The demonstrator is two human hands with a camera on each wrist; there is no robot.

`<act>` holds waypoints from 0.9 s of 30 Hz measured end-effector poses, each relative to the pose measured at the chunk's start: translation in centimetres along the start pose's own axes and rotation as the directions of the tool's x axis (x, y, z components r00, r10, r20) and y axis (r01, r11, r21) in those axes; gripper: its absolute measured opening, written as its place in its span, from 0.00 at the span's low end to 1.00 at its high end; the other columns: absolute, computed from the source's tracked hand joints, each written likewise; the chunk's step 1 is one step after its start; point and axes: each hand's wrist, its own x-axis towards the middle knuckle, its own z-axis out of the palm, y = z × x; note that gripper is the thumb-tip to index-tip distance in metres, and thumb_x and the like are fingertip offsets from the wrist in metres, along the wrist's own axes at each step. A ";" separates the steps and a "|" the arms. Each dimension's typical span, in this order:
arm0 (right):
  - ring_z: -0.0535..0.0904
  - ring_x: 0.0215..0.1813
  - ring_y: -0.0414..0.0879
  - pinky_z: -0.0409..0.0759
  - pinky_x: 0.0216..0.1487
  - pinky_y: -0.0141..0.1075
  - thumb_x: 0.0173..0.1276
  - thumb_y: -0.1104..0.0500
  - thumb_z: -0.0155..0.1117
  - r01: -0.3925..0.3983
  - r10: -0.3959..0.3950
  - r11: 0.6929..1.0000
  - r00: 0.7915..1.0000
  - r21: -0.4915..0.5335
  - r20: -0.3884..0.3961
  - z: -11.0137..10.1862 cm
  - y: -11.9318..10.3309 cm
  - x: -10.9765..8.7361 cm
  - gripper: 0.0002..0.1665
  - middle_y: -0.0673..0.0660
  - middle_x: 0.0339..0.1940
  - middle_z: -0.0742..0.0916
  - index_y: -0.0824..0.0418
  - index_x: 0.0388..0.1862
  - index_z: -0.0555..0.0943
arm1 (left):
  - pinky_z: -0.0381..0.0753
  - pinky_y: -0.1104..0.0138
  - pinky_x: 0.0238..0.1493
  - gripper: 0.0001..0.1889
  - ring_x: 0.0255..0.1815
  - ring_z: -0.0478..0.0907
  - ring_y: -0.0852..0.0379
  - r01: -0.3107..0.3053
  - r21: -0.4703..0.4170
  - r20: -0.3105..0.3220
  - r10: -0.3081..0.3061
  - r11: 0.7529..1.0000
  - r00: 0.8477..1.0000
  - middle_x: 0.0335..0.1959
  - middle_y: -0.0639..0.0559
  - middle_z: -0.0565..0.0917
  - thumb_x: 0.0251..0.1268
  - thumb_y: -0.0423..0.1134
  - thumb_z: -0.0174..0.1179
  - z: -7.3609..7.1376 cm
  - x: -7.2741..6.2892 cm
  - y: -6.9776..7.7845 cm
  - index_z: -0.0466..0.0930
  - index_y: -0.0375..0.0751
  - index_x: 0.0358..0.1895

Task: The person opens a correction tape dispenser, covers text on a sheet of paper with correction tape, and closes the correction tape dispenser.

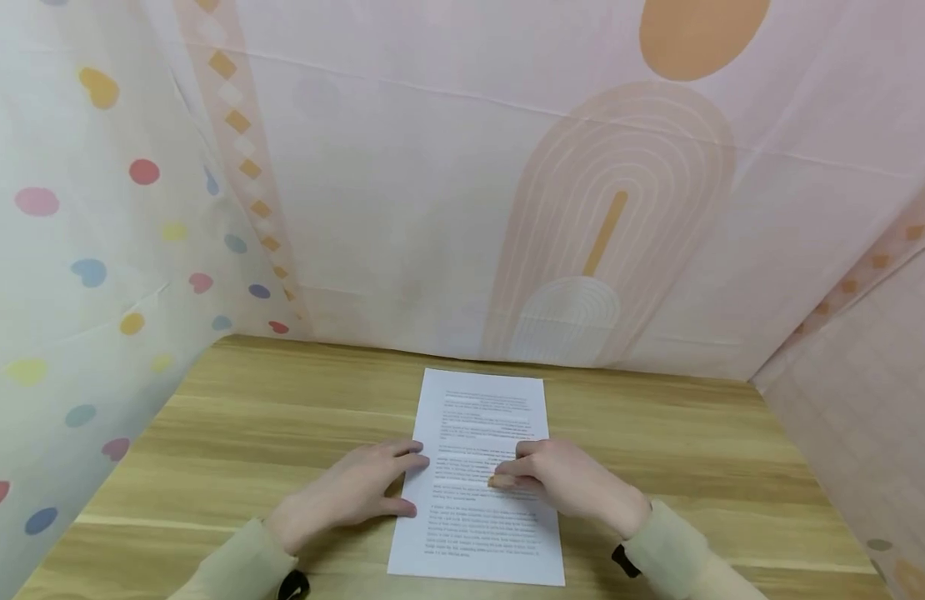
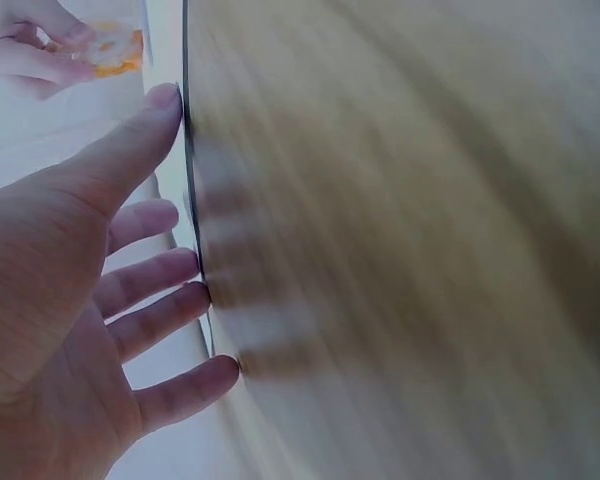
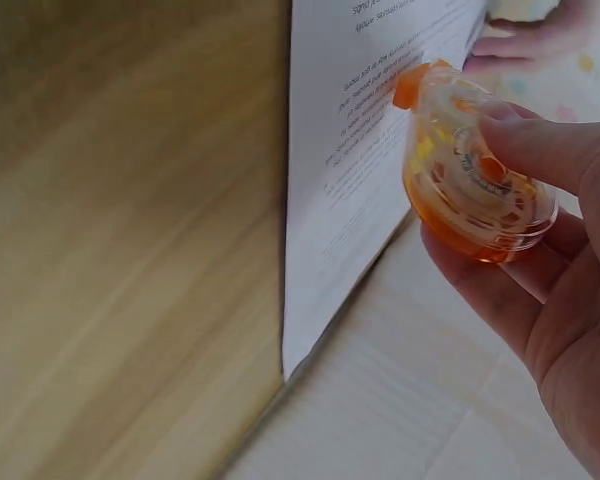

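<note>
A printed sheet of paper (image 1: pixel 481 533) lies on the wooden table, its lines of text running across it. My right hand (image 1: pixel 575 483) holds a correction tape dispenser (image 3: pixel 470 185) between thumb and fingers, over the right half of the sheet. The dispenser has a clear body with orange edges, and its orange tip (image 3: pixel 410 88) points at the text. In the head view the hand covers most of it. My left hand (image 1: pixel 357 487) rests at the sheet's left edge with its fingers spread, thumb and fingertips on the paper's margin.
The wooden table (image 1: pixel 267 433) stretches out to both sides of the sheet. Behind it hangs a pale patterned cloth (image 1: pixel 402 208), with a dotted cloth (image 1: pixel 80 333) on the left. Dark bands show at both sleeve cuffs.
</note>
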 end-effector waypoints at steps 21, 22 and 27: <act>0.88 0.47 0.38 0.84 0.42 0.27 0.74 0.62 0.69 -0.180 0.256 0.920 0.948 0.347 -0.187 0.8 0.1 -2.5 0.18 0.56 0.54 0.93 0.58 0.61 0.86 | 0.85 0.44 0.63 0.27 0.66 0.84 0.40 0.081 -0.096 -0.186 -0.098 0.992 0.978 0.67 0.43 0.85 0.67 0.52 0.71 -0.1 -0.2 1.2 0.82 0.46 0.66; 0.88 0.48 0.38 0.83 0.42 0.27 0.74 0.61 0.69 -0.177 0.257 0.920 0.946 0.349 -0.197 0.8 0.0 -2.5 0.18 0.55 0.55 0.93 0.57 0.61 0.86 | 0.86 0.44 0.62 0.27 0.66 0.84 0.41 0.088 -0.108 -0.209 -0.110 0.990 0.972 0.66 0.44 0.85 0.67 0.52 0.71 0.0 -0.2 1.4 0.82 0.47 0.66; 0.88 0.46 0.37 0.83 0.40 0.28 0.72 0.61 0.70 -0.108 0.221 0.930 0.929 0.352 -0.297 1.0 -0.3 -2.4 0.16 0.55 0.51 0.94 0.57 0.58 0.87 | 0.88 0.49 0.59 0.22 0.62 0.87 0.47 0.059 -0.212 -0.321 -0.126 0.975 0.939 0.61 0.51 0.89 0.67 0.48 0.72 0.1 0.2 2.5 0.85 0.48 0.62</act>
